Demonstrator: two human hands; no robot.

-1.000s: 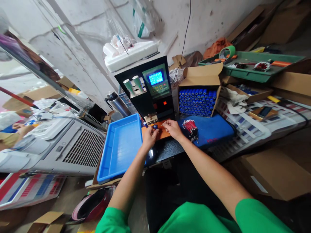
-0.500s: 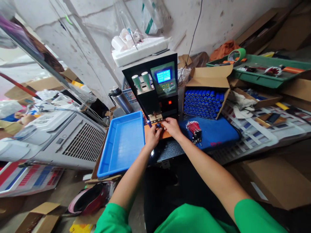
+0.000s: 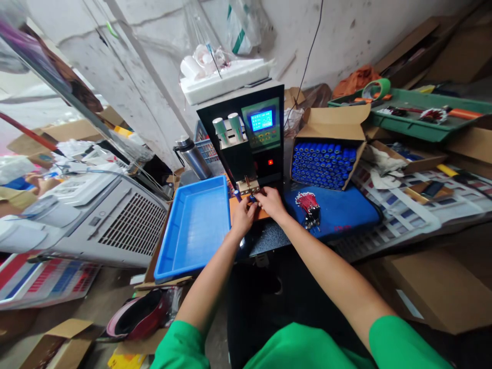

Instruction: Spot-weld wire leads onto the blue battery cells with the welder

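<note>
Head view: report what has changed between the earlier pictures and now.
The bare right hand has moved left, closing in on the small dark-blue cylinder at the foot of the black box-shaped machine. The bare left hand keeps hold of the cylinder. The shallow blue plastic tray and red-and-black wire bundle are as before.

A foam slab [image 3: 230, 81] is lying on the spot welder [image 3: 239, 160]. Left, a thermos [image 3: 194, 160] is standing behind a tray [image 3: 192, 225]; right, a wire bundle [image 3: 308, 207] is resting on a mat [image 3: 346, 209] before a carton [image 3: 334, 123] of cylindrical cells [image 3: 323, 164].
</note>
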